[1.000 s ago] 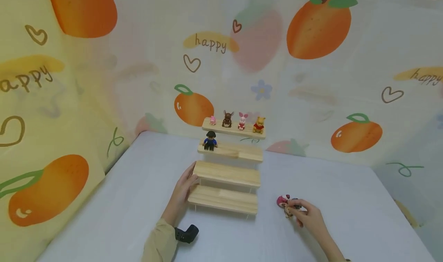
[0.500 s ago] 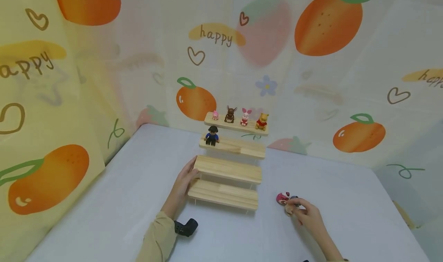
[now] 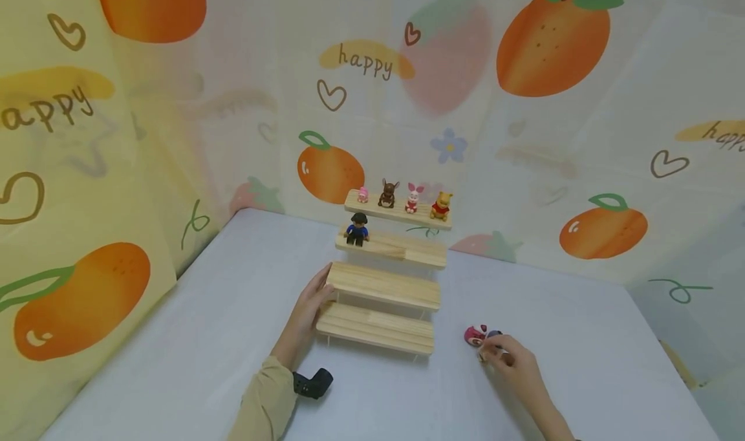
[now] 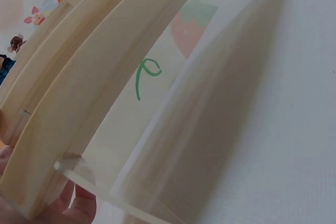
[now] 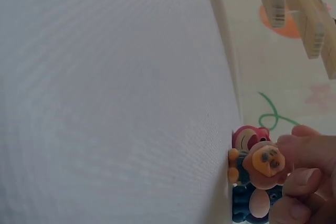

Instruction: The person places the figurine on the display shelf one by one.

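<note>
My left hand (image 3: pixel 305 308) holds the left end of a stepped wooden display rack (image 3: pixel 384 286), at its second board from the bottom. In the left wrist view its fingers (image 4: pixel 81 203) curl behind the board's end. Right of the rack, my right hand (image 3: pixel 518 366) pinches a small figurine (image 5: pixel 266 163) with a brown head and tan face, upright at the tabletop. Close behind it stand a pink bear figurine (image 3: pixel 475 335) and a blue figurine (image 5: pixel 252 203). In the head view my fingers mostly hide the brown-headed one.
On the top board sit a small pink figure (image 3: pixel 363 195), a brown kangaroo-like figure (image 3: pixel 387 194), a piglet (image 3: pixel 414 199) and a yellow bear in red (image 3: pixel 442 206). A black-haired doll in blue (image 3: pixel 357 229) sits one board lower. A fruit-printed cloth (image 3: pixel 262 105) hangs behind the white table (image 3: pixel 209 337).
The head view has tilted slightly, shifting the scene. My right fingers have closed further over the brown-headed figurine, which shows less now. The left hand keeps its hold on the rack.
</note>
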`<state>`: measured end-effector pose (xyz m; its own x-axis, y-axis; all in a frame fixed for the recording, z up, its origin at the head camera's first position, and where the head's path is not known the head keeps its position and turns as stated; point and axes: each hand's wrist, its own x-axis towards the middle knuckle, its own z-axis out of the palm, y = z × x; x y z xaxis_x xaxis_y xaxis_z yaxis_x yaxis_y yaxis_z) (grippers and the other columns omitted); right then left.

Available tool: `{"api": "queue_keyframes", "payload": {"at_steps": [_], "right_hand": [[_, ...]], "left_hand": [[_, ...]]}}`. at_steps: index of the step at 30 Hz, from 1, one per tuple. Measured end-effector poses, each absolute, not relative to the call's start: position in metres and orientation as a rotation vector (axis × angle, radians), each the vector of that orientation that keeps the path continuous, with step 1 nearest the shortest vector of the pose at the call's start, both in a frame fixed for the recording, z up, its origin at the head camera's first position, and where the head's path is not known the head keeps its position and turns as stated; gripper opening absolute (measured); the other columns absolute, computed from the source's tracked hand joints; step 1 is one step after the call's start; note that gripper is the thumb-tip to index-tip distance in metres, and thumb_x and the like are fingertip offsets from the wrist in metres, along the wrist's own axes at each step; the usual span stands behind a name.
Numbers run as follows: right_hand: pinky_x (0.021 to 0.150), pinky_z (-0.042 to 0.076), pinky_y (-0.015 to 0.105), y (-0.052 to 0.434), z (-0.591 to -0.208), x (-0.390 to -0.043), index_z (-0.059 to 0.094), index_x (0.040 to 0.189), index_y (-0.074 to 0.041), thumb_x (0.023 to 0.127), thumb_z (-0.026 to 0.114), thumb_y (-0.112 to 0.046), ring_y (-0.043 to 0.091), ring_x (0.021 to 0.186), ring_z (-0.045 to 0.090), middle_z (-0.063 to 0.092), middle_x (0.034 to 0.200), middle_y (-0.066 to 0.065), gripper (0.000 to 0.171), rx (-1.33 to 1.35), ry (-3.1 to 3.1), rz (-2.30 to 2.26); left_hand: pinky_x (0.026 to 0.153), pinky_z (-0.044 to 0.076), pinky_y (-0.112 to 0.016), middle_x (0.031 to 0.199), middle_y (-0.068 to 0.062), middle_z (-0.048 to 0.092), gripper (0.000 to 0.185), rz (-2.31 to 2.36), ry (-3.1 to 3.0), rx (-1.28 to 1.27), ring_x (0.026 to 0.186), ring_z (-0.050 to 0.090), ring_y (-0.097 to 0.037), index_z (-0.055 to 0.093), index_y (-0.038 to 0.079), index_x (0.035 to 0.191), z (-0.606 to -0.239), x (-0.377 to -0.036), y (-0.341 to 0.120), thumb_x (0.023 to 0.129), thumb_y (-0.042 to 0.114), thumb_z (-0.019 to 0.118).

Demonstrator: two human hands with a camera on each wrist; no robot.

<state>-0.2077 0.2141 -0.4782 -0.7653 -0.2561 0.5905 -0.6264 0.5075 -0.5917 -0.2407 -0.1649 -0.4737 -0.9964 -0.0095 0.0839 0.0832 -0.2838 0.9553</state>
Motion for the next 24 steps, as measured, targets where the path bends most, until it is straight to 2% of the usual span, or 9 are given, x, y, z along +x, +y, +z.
{"api": "queue_keyframes", "payload": {"at_steps": [2, 7, 14, 19, 24], "right_hand": [[0.043, 0.036, 0.013, 0.2134, -0.4774, -0.2086, 0.061, 0.083, 0.002, 0.060, 0.069, 0.021, 0.009, 0.055, 0.047, 0.059, 0.074, 0.008, 0.030, 0.756, -2.304, 1.107], [0.044, 0.033, 0.012, 0.2141, -0.4782, -0.2120, 0.063, 0.082, -0.002, 0.056, 0.071, 0.019, -0.001, 0.053, 0.039, 0.058, 0.073, 0.003, 0.035, 0.795, -2.282, 0.929], [0.040, 0.028, 0.010, 0.2171, -0.4783, -0.2135, 0.064, 0.084, 0.000, 0.056, 0.075, 0.014, -0.005, 0.050, 0.030, 0.057, 0.077, 0.003, 0.034, 0.727, -2.309, 0.827], [0.041, 0.028, 0.010, 0.2159, -0.4794, -0.2112, 0.064, 0.081, 0.001, 0.055, 0.076, 0.010, -0.004, 0.051, 0.031, 0.055, 0.073, 0.002, 0.031, 0.703, -2.328, 0.781], [0.042, 0.031, 0.011, 0.2135, -0.4811, -0.2088, 0.066, 0.077, -0.002, 0.057, 0.076, 0.010, -0.003, 0.050, 0.035, 0.056, 0.069, -0.002, 0.026, 0.696, -2.344, 0.797]], "left_hand": [[0.105, 0.009, -0.042, 0.145, -0.011, 0.021, 0.056, -2.462, -1.848, -0.101, 0.131, 0.016, -0.024, 0.026, 0.004, 0.140, -0.4740, -0.2408, -0.1653, 0.091, 0.016, 0.050], [0.105, 0.008, -0.042, 0.145, -0.010, 0.021, 0.056, -2.454, -1.855, -0.111, 0.131, 0.015, -0.023, 0.026, 0.005, 0.140, -0.4738, -0.2402, -0.1663, 0.091, 0.017, 0.050], [0.104, 0.008, -0.043, 0.145, -0.010, 0.021, 0.056, -2.452, -1.844, -0.121, 0.131, 0.016, -0.024, 0.026, 0.005, 0.140, -0.4731, -0.2410, -0.1657, 0.091, 0.017, 0.050], [0.104, 0.008, -0.043, 0.145, -0.011, 0.021, 0.056, -2.463, -1.841, -0.120, 0.131, 0.015, -0.025, 0.026, 0.005, 0.140, -0.4737, -0.2406, -0.1654, 0.091, 0.018, 0.051], [0.104, 0.008, -0.043, 0.144, -0.008, 0.022, 0.057, -2.466, -1.849, -0.104, 0.131, 0.015, -0.023, 0.027, 0.007, 0.140, -0.4744, -0.2386, -0.1663, 0.090, 0.021, 0.052]]}}
